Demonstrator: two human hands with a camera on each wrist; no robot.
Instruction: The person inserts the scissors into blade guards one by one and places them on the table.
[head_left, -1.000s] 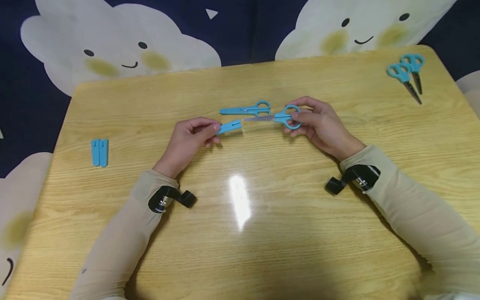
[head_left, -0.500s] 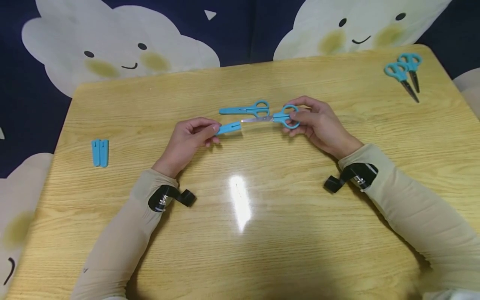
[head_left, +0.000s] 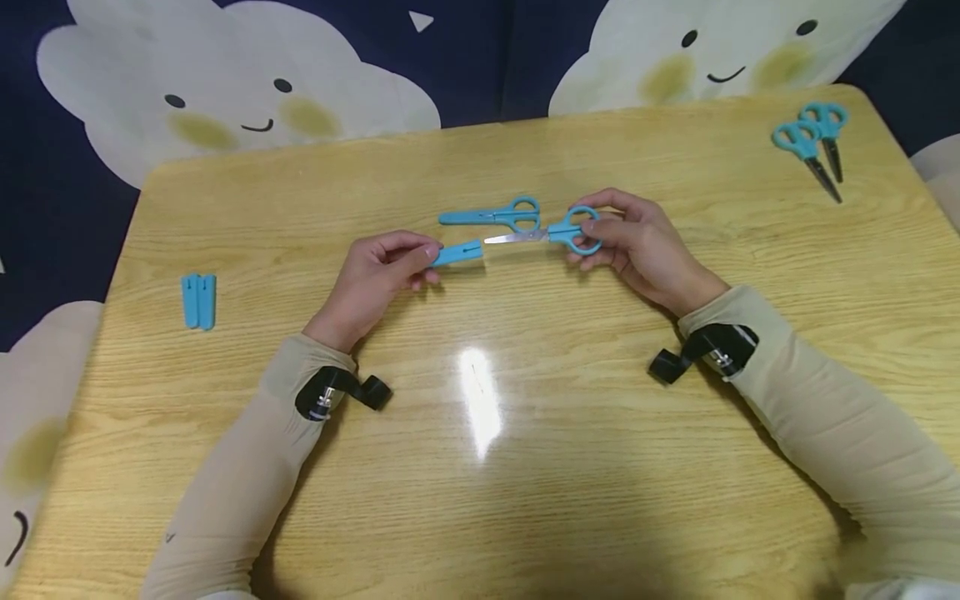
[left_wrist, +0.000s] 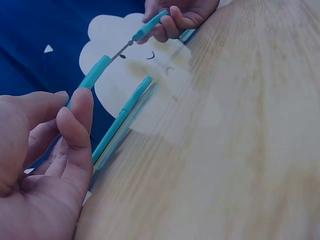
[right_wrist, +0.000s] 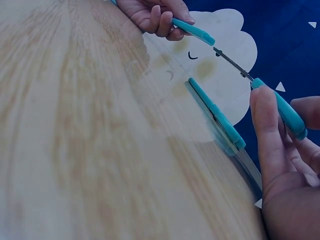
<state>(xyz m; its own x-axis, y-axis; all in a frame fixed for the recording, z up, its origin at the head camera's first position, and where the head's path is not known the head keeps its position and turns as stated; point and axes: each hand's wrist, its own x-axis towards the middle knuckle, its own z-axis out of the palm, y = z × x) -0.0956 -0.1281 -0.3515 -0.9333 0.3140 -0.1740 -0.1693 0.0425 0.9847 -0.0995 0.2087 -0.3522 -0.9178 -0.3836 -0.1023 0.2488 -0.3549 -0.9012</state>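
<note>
Between thumb and fingers, my left hand (head_left: 386, 279) pinches a blue scissors cover (head_left: 459, 252), its slotted mouth facing right. My right hand (head_left: 637, 250) holds a pair of scissors (head_left: 564, 234) by the blue handles, blades pointing left. The blade tip is right at the cover's mouth in the head view; in the right wrist view the blades (right_wrist: 232, 63) look just outside the cover (right_wrist: 195, 31). Both are held above the table. Just behind them lies a second pair of scissors (head_left: 480, 217) with its blades inside a blue cover.
Two blue covers (head_left: 198, 302) lie side by side on the table's left. Two uncovered scissors (head_left: 810, 146) lie partly overlapping near the far right corner. The wooden table (head_left: 420, 500) meets a dark cloth with cloud prints (head_left: 255, 75) along its back edge.
The hands, the cover and the scissors keep nearly the same places. The blades have turned slightly and catch more light; the head view shifts a little.
</note>
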